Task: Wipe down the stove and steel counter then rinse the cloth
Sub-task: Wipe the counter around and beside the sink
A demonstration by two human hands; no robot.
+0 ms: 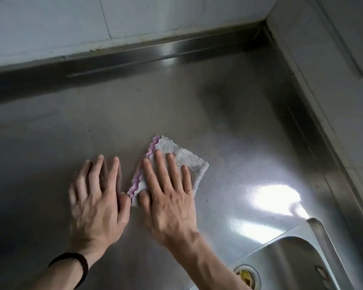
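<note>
A grey cloth [189,159] with a purple wavy edge lies flat on the steel counter [117,122]. My right hand [168,195] presses down on it with straight, spread fingers; a ring shows on one finger. My left hand [96,195] rests flat on the bare steel just left of the cloth, its thumb touching the cloth's near corner. This hand is a little blurred. A dark band circles my left wrist. No stove is in view.
A steel sink [291,258] with a drain [246,275] sits at the lower right. A raised steel backsplash [134,57] runs under the tiled wall [71,28] behind. A white tiled ledge [323,70] bounds the counter on the right.
</note>
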